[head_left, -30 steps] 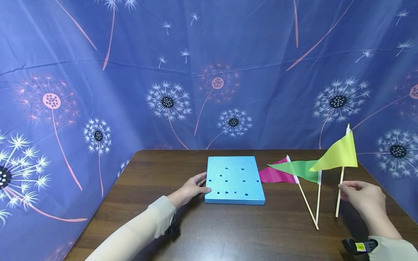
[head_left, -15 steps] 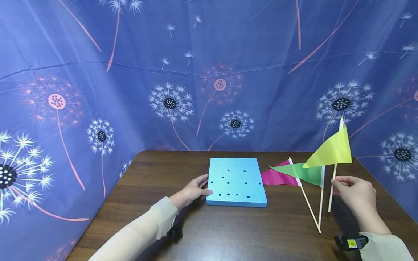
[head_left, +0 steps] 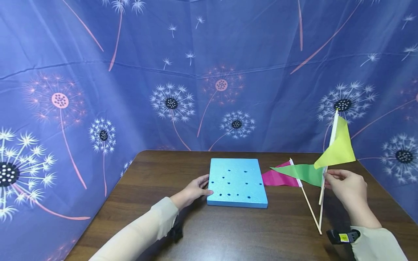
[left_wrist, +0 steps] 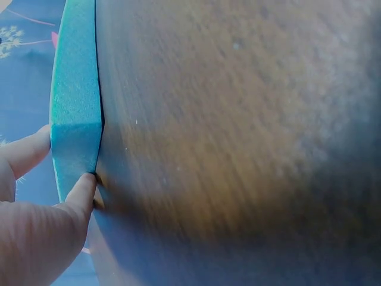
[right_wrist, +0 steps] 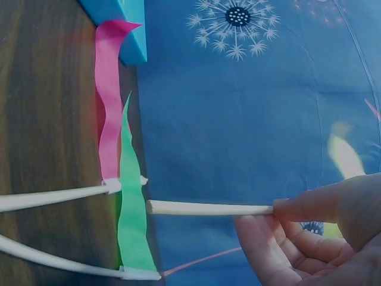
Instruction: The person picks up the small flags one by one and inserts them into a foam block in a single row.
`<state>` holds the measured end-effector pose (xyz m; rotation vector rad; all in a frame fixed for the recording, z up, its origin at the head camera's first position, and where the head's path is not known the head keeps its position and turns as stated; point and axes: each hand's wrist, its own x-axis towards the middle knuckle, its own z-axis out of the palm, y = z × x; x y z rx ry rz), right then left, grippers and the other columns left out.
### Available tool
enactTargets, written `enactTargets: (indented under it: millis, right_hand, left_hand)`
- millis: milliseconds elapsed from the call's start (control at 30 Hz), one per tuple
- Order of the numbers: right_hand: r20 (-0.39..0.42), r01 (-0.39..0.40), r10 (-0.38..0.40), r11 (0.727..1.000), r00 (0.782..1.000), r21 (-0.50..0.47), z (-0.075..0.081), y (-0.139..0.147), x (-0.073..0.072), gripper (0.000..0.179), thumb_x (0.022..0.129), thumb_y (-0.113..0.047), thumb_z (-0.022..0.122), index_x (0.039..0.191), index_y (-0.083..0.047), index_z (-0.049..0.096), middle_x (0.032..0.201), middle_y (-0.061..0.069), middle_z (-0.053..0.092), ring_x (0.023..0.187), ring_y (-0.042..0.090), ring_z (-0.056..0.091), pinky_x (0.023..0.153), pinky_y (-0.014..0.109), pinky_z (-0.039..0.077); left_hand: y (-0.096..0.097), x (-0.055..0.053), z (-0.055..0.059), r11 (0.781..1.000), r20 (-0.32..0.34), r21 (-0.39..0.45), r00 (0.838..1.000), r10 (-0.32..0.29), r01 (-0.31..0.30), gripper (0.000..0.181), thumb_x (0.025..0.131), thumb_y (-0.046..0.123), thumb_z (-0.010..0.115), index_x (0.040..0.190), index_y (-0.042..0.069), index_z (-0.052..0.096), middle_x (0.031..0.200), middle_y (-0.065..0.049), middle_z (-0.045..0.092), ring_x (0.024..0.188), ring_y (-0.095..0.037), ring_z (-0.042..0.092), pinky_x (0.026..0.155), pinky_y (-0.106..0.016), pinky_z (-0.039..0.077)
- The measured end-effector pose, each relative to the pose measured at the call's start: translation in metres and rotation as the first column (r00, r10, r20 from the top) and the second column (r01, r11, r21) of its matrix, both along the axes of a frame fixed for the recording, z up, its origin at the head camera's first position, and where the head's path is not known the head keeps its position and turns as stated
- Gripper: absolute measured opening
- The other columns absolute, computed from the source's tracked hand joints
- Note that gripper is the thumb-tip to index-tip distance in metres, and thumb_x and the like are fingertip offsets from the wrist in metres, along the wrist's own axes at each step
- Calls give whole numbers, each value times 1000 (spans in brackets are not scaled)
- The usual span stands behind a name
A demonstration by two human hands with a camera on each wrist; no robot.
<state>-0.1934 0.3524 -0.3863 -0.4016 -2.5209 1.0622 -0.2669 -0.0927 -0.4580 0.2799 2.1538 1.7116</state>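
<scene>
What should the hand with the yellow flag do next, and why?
Probably, the right hand should carry the yellow flag left, over the blue board. I think so because it pinches the flag's stick with the lower end free, the board's top has holes, and the left hand holds the board's left side.

Screened-off indoor spot, kind of room was hidden, blue dandelion-print cloth (head_left: 277,94) hung behind and at both sides, brown wood-grain surface (head_left: 248,235) stood within.
</scene>
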Motion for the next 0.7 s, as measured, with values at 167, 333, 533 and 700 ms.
enactTargets:
  millis: [167, 333, 533, 700]
  right_hand:
    - [-24, -1, 0, 1000, 1000, -30, 3, -7, -5, 35, 93, -18, 61, 110, 12, 65, 59, -15, 66, 47, -12, 57, 47, 13, 46]
    - [-66, -15, 10, 998, 998, -62, 5, -18, -10, 33, 92, -14, 63, 111, 13, 65, 62, -21, 63, 48, -11, 57, 48, 11, 47]
    - [-75, -55, 48, 994, 996, -97, 10, -30, -16, 33, 94, -14, 61, 113, 13, 63, 69, -8, 69, 50, -10, 59, 49, 13, 51]
    - [-74, -76, 67, 989, 995, -128, 13, -40, -20, 33, 95, -15, 60, 114, 11, 64, 69, -16, 65, 52, -11, 60, 52, 13, 52]
  left_hand:
    - [-1, -2, -1, 1000, 8, 5, 1000, 1, -1, 77, 86, 0, 70, 149, -5, 27, 156, -23, 28, 145, -36, 27, 117, -48, 26]
    - [-1, -2, -1, 1000, 8, 21, 1000, 1, -1, 77, 86, 0, 69, 149, -6, 25, 156, -23, 27, 145, -36, 26, 118, -48, 25]
    - [-1, -4, -2, 1000, 23, 25, 1000, 3, -3, 77, 87, 2, 69, 150, -4, 25, 157, -22, 26, 146, -35, 25, 118, -47, 24]
    - [-1, -3, -3, 1000, 33, 8, 999, 6, -7, 77, 86, 3, 70, 150, -3, 27, 156, -21, 28, 146, -35, 25, 118, -47, 23]
